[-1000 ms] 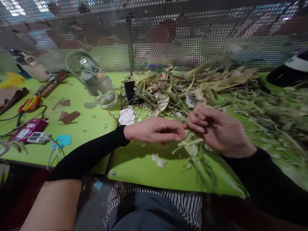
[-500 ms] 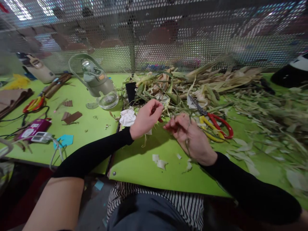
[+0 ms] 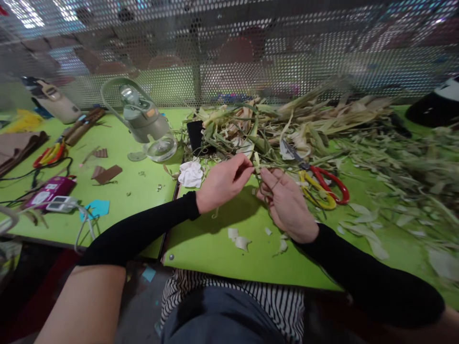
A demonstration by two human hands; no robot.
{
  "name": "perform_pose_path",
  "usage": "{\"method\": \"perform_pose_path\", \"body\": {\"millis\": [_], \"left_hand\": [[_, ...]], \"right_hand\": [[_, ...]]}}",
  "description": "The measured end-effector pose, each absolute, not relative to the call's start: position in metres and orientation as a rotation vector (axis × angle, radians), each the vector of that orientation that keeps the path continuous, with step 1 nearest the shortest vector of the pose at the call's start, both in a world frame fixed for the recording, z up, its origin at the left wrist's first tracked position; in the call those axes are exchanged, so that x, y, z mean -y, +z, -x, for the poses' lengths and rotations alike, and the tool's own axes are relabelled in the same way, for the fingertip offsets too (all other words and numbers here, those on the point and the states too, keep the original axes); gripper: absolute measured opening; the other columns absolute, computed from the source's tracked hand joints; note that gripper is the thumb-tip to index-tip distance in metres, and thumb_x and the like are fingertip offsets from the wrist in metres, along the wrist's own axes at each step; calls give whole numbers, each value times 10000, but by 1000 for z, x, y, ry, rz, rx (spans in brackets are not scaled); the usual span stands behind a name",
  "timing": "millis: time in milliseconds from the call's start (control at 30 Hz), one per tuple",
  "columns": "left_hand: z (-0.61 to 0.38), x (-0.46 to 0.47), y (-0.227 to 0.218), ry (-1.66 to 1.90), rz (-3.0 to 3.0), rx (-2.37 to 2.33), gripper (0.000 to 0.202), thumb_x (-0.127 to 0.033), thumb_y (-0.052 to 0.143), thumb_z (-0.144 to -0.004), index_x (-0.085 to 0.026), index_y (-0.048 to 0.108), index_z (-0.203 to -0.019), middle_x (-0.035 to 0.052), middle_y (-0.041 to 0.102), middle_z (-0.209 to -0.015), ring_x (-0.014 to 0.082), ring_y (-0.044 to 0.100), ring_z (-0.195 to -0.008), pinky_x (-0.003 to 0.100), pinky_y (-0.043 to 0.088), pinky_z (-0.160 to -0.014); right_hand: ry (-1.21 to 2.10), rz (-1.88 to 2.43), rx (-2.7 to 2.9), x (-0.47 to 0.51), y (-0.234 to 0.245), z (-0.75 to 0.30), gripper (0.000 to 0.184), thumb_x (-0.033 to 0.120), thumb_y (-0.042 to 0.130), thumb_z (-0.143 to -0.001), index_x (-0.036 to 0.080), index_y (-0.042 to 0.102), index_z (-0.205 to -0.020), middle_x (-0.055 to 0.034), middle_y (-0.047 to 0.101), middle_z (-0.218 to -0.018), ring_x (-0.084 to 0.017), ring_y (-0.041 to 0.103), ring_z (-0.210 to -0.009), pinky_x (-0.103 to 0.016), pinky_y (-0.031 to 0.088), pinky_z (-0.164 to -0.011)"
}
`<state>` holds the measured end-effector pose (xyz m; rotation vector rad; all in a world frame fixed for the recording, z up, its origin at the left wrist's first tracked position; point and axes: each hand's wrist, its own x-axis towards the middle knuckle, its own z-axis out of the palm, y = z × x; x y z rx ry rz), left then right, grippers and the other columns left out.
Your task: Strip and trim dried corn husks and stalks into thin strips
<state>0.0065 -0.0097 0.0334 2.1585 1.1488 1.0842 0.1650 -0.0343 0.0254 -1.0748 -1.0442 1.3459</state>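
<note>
My left hand (image 3: 225, 182) is closed in a pinch over the green table, its fingertips at a thin strip of corn husk (image 3: 256, 161). Close on its right, my right hand (image 3: 289, 206) pinches the same strip, thumb and forefinger pressed together and the other fingers curled. A thin strand crosses the right fingers. Behind both hands lies a tangled heap of green and dry corn husks (image 3: 247, 124). Scissors with red and yellow handles (image 3: 328, 188) rest just right of my right hand, their blades against the heap.
A crumpled white tissue (image 3: 191, 173) lies left of my left hand. Beyond it stand a clear bottle with a green lid (image 3: 145, 119) and a black phone-like object (image 3: 195, 136). Husk scraps (image 3: 362, 229) spread rightward. A purple box with cables (image 3: 52, 191) sits far left. Perforated metal mesh (image 3: 229, 57) closes the back.
My two hands have come together, the right one moving up and left until its fingertips meet the left ones at the husk strip. The right fingers have closed into a pinch.
</note>
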Motion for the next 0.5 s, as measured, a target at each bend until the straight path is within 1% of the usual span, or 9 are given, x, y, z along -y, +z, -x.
{"method": "perform_pose_path", "body": {"millis": [100, 200, 233, 300, 333, 400, 500], "left_hand": [[-7, 11, 34, 1029, -2173, -1163, 137, -272, 520, -1020, -171, 575, -945, -22, 646, -728, 102, 536, -629, 241, 393, -642], [-7, 14, 35, 975, -2095, -1162, 134, -290, 560, -1000, -164, 589, -1037, -31, 651, -728, 101, 544, -625, 240, 394, -636], [-8, 15, 36, 948, -2051, -1170, 164, -299, 581, -989, -161, 587, -1076, -35, 651, -726, 101, 549, -621, 240, 394, -629], [-8, 16, 37, 882, -1981, -1192, 216, -308, 607, -974, -156, 578, -1123, -39, 652, -721, 105, 564, -622, 241, 394, -620], [-8, 16, 38, 849, -1969, -1203, 202, -306, 606, -974, -155, 581, -1105, -37, 653, -717, 107, 570, -625, 243, 394, -621], [-8, 16, 40, 788, -1992, -1209, 136, -294, 580, -989, -158, 590, -1000, -32, 652, -702, 106, 572, -625, 247, 396, -629], [-7, 17, 42, 745, -2110, -1195, 218, -284, 524, -1024, -167, 589, -852, -29, 646, -678, 98, 557, -613, 246, 397, -639]], "right_hand": [[1353, 1113, 1064, 33, 30, -166, 518, 596, 892, -693, 216, 543, -653, 102, 337, -519, -54, 243, -465, -219, 250, -431], [1345, 1137, 1043, 33, 33, -167, 444, 553, 900, -680, 210, 620, -718, 105, 338, -517, -57, 229, -459, -239, 206, -429], [1342, 1137, 1033, 32, 34, -168, 432, 540, 898, -682, 213, 617, -716, 102, 340, -522, -60, 235, -462, -244, 209, -433], [1333, 1140, 1019, 31, 35, -170, 443, 526, 887, -695, 222, 567, -662, 94, 340, -527, -65, 252, -467, -253, 221, -444], [1329, 1146, 1015, 31, 35, -171, 459, 520, 885, -697, 225, 538, -638, 91, 341, -527, -67, 257, -470, -256, 224, -449], [1319, 1156, 1005, 30, 35, -173, 481, 512, 887, -695, 228, 506, -620, 87, 344, -533, -70, 254, -480, -259, 224, -457], [1308, 1155, 1002, 29, 36, -174, 491, 517, 888, -687, 232, 493, -627, 89, 342, -548, -75, 238, -497, -262, 212, -461]]}}
